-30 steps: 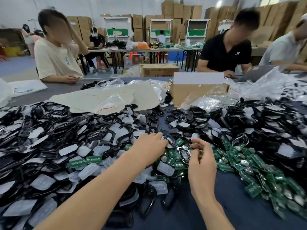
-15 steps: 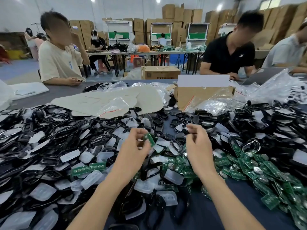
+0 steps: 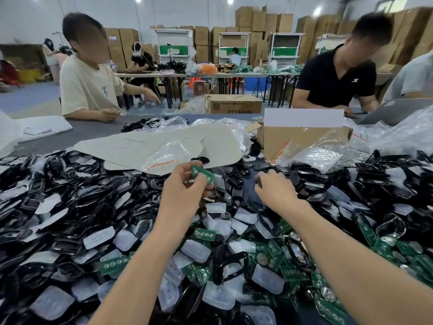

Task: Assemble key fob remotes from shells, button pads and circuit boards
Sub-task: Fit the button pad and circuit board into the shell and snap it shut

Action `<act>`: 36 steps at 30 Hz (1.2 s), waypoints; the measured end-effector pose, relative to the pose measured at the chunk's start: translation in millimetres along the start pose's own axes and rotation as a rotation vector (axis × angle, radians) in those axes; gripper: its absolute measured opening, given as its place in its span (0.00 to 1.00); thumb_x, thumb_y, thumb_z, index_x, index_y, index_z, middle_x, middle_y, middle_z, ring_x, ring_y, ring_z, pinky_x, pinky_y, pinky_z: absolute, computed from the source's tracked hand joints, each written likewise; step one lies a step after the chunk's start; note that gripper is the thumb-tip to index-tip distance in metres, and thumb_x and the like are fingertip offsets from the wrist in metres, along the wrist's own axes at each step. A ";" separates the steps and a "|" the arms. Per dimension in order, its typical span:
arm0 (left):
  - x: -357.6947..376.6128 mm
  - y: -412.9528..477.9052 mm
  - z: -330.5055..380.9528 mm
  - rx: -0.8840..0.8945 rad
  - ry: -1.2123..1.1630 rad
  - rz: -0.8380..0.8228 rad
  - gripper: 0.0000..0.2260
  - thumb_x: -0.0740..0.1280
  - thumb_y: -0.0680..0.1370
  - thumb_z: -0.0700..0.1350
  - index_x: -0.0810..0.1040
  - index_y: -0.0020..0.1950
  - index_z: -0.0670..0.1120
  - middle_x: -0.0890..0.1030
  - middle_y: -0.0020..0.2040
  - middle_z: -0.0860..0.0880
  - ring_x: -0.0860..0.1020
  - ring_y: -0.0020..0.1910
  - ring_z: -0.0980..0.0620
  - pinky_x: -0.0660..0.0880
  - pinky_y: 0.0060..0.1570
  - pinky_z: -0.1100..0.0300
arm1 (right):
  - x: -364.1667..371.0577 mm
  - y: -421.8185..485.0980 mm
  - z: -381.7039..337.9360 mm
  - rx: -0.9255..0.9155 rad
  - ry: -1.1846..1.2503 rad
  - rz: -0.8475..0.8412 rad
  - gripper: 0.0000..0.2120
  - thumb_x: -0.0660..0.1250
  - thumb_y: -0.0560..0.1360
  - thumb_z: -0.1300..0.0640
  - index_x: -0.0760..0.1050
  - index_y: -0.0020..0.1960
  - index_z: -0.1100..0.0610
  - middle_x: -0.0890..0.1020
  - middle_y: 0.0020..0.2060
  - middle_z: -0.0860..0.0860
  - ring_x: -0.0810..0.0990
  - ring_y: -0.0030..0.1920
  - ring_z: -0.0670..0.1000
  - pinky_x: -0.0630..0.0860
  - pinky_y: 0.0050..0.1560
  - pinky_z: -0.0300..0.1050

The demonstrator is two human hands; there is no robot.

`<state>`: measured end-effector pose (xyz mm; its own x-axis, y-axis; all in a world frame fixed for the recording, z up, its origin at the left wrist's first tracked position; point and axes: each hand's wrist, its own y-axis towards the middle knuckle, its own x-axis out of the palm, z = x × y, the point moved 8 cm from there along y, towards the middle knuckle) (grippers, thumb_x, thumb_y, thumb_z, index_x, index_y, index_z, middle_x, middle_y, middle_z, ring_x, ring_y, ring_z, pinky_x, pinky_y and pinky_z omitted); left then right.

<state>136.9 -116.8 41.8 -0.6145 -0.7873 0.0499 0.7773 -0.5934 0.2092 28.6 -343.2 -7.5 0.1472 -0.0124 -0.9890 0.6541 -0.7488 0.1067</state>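
My left hand (image 3: 185,193) pinches a green circuit board (image 3: 203,174) just above frame centre, while my right hand (image 3: 275,192), blurred over the black shells (image 3: 236,180), grips something or nothing, I cannot tell, so a loose pinch could drop the board into the heap.

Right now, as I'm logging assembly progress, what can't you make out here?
- Head view: whether the right hand holds a part; its fingertips are motion-blurred.
- Head view: lower end of the circuit board, covered by the left hand.
- Head view: cardboard box contents, behind its front wall.
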 end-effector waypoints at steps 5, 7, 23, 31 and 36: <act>1.4 9.8 -3.4 -0.015 -0.031 -0.015 0.09 0.65 0.80 0.39 0.78 0.58 0.50 0.85 0.45 0.50 0.85 0.43 0.50 0.83 0.48 0.53 | 22.7 23.1 0.5 -0.033 -0.138 -0.198 0.19 0.55 0.85 0.53 0.66 0.75 0.57 0.71 0.71 0.58 0.70 0.70 0.61 0.67 0.67 0.58; 0.6 9.6 -4.2 -0.010 -0.024 -0.023 0.09 0.65 0.80 0.40 0.78 0.57 0.51 0.85 0.44 0.54 0.85 0.42 0.50 0.83 0.49 0.52 | 24.0 24.2 -1.3 -0.054 -0.195 -0.148 0.15 0.56 0.84 0.57 0.70 0.69 0.58 0.74 0.66 0.57 0.74 0.65 0.60 0.68 0.64 0.56; -18.3 -66.4 -14.3 -0.055 -0.229 0.046 0.07 0.66 0.81 0.38 0.79 0.56 0.48 0.84 0.42 0.46 0.85 0.44 0.46 0.82 0.40 0.58 | -7.1 -98.3 -8.1 0.166 1.441 0.065 0.08 0.70 0.78 0.61 0.82 0.54 0.51 0.87 0.45 0.48 0.84 0.47 0.36 0.75 0.47 0.28; -7.8 -87.8 -18.2 0.068 -0.040 0.046 0.12 0.68 0.80 0.43 0.80 0.49 0.62 0.84 0.45 0.52 0.83 0.41 0.54 0.82 0.45 0.58 | 16.2 -140.5 -45.7 0.261 2.075 -0.114 0.10 0.65 0.78 0.71 0.82 0.55 0.65 0.87 0.50 0.59 0.87 0.52 0.52 0.81 0.46 0.34; -10.7 -84.0 -24.2 0.065 -0.031 0.062 0.09 0.68 0.80 0.44 0.80 0.50 0.61 0.85 0.46 0.51 0.84 0.43 0.52 0.81 0.45 0.55 | 12.4 -145.4 -47.8 0.111 1.738 -0.070 0.16 0.68 0.78 0.68 0.87 0.50 0.49 0.88 0.48 0.50 0.87 0.51 0.50 0.80 0.50 0.34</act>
<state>81.5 -62.6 0.1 -0.5702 -0.8161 0.0944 0.8040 -0.5308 0.2679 -29.1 -202.8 -30.4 0.7291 0.6294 0.2689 0.6552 -0.7554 -0.0083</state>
